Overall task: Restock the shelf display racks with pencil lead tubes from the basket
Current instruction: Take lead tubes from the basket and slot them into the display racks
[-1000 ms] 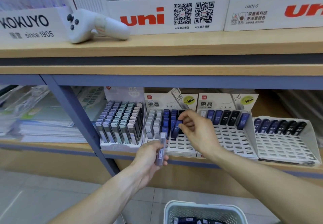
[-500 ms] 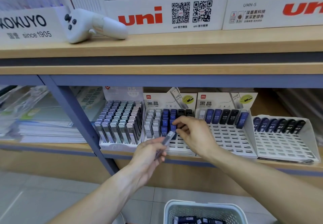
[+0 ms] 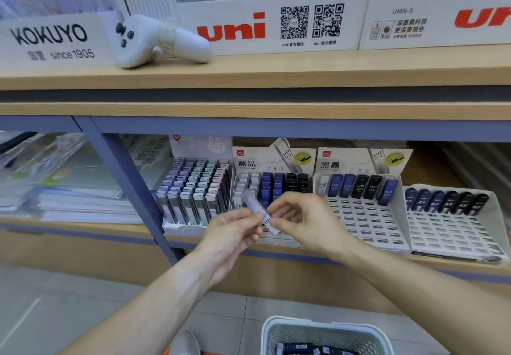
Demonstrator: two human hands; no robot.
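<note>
Both hands have come together in front of the second rack since half a second ago: the right hand (image 3: pixel 307 222), then reaching into the rack's rows, now meets the left hand (image 3: pixel 231 233), and the lead tube (image 3: pixel 260 213) they share has tilted so its cap points far and left. The left hand's thumb and fingers pinch the tube's lower part; the right hand's thumb and forefinger close on its near end, the other fingers loosely curled.

Behind them stands the second rack (image 3: pixel 272 186), partly hidden by the hands, with white, blue and black tubes in its far rows. To its left is a full rack (image 3: pixel 193 188) of grey-capped tubes; to its right the third rack (image 3: pixel 362 210) and the fourth rack (image 3: pixel 450 222) each hold one far row. A white controller (image 3: pixel 154 42) lies on the upper shelf (image 3: pixel 276 75). The basket (image 3: pixel 323 332) sits near, on the floor, with dark tubes inside.

The held tube is clear, with a pale cap and "HB" printed on it.
</note>
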